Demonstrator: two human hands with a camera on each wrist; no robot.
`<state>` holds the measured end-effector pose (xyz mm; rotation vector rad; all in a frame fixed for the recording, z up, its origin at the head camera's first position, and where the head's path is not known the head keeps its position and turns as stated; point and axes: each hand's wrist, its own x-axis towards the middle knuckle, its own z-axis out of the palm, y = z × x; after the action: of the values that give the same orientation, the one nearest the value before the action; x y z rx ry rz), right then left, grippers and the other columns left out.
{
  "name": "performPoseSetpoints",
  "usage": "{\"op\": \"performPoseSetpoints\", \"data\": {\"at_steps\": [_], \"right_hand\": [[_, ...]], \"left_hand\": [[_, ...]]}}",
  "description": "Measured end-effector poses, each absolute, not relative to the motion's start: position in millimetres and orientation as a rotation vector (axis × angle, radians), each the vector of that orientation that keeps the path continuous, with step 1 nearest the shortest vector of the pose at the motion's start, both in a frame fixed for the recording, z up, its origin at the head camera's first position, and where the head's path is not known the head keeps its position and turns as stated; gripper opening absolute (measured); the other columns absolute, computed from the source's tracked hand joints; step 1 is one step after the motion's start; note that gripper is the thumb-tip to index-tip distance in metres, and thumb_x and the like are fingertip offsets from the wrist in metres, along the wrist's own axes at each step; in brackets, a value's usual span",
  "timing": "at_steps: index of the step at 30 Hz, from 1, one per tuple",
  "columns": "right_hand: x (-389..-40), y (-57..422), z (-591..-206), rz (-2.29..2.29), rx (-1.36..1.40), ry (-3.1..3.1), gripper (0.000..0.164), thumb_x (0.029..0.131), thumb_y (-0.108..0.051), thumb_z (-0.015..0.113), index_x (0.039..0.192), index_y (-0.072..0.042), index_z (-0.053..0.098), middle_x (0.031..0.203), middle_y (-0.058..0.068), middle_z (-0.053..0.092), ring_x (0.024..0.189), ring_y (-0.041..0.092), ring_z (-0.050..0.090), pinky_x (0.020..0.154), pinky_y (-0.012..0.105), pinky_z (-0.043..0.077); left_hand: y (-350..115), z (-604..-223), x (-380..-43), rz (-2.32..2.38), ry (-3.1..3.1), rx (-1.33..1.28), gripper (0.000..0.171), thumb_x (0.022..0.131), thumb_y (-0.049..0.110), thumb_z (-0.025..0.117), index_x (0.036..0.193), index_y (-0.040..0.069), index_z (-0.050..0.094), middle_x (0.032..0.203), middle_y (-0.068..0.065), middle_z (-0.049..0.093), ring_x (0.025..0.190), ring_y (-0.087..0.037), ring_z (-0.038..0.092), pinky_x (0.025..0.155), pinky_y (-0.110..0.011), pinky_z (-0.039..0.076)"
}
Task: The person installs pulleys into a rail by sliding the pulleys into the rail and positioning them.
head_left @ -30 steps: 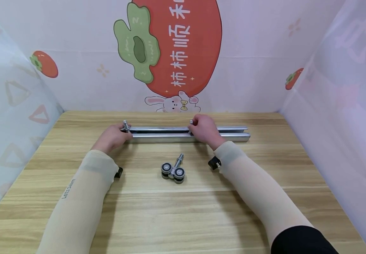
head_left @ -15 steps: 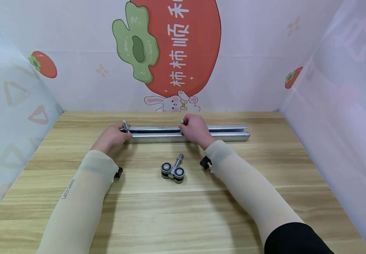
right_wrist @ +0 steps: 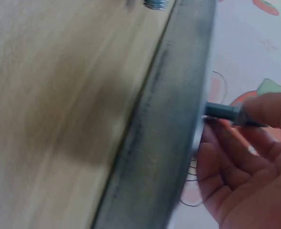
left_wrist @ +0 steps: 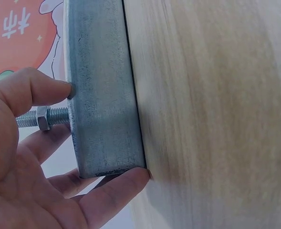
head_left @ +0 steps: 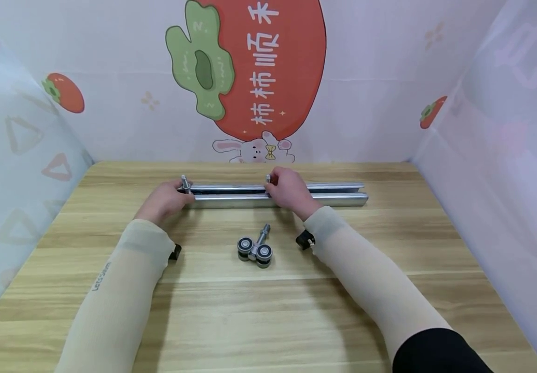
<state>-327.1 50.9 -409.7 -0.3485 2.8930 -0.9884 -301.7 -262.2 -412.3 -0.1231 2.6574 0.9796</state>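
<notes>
A long silver metal rail (head_left: pixel 231 202), slotted along its top, lies across the back of the table. My left hand (head_left: pixel 163 201) grips its left end, with the thumb on the upper edge and fingers around the end in the left wrist view. A threaded bolt with a nut (left_wrist: pixel 44 118) stands out of the slot beside that thumb. Farther right along the rail, my right hand (head_left: pixel 290 191) pinches a second upright bolt (right_wrist: pixel 221 110). The lower parts of both bolts are hidden inside the rail. In front of the rail lies a roller trolley (head_left: pixel 255 251) with black-and-silver wheels and its own bolt.
The wooden table (head_left: pixel 268 321) is bounded by a printed backdrop (head_left: pixel 366 103) close behind the rail, and patterned sheets on both sides. A small black wrist camera (head_left: pixel 305 239) hangs under the right sleeve, to the right of the trolley.
My right hand has slid left along the rail with the bolt it pinches, then stayed nearly still over the last half second. The left hand and loose roller trolley keep their places.
</notes>
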Motion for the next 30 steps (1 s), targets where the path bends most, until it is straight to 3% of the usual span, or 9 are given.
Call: {"op": "performPoseSetpoints", "data": {"at_steps": [4, 11, 20, 30], "right_hand": [[-317, 63, -403, -0.958, -0.367, 2.874, 0.03, 0.098, -0.024, 0.062, 0.123, -0.008, 0.06, 0.114, 0.005, 0.063, 0.097, 0.021, 0.06, 0.079, 0.035, 0.053], [-299, 88, -405, -1.067, -0.373, 2.704, 0.022, 0.098, -0.016, 0.059, 0.112, -0.003, 0.069, 0.099, 0.008, 0.068, 0.087, 0.023, 0.062, 0.073, 0.037, 0.053], [-284, 87, -427, -1.441, -0.068, 2.12, 0.036, 0.097, -0.006, 0.058, 0.13, 0.008, 0.057, 0.102, 0.02, 0.07, 0.089, 0.031, 0.069, 0.076, 0.041, 0.058], [-271, 76, -435, -1.572, 0.128, 1.811, 0.024, 0.097, -0.005, 0.054, 0.114, 0.01, 0.062, 0.104, 0.027, 0.067, 0.083, 0.035, 0.071, 0.074, 0.042, 0.058]], "left_hand": [[-262, -413, -300, 0.988, 2.651, -0.129, 0.066, 0.097, 0.033, 0.059, 0.155, 0.013, 0.036, 0.153, -0.027, 0.033, 0.136, -0.046, 0.031, 0.109, -0.063, 0.023], [-262, -413, -300, 0.987, 2.656, -0.119, 0.066, 0.097, 0.035, 0.059, 0.155, 0.013, 0.037, 0.154, -0.027, 0.033, 0.136, -0.045, 0.031, 0.109, -0.062, 0.024], [-263, -413, -301, 0.962, 2.682, -0.112, 0.065, 0.097, 0.033, 0.059, 0.154, 0.012, 0.038, 0.151, -0.028, 0.036, 0.134, -0.045, 0.034, 0.108, -0.062, 0.025], [-262, -415, -302, 0.979, 2.671, -0.118, 0.064, 0.097, 0.032, 0.059, 0.154, 0.013, 0.038, 0.152, -0.027, 0.036, 0.135, -0.045, 0.032, 0.109, -0.062, 0.024]]}}
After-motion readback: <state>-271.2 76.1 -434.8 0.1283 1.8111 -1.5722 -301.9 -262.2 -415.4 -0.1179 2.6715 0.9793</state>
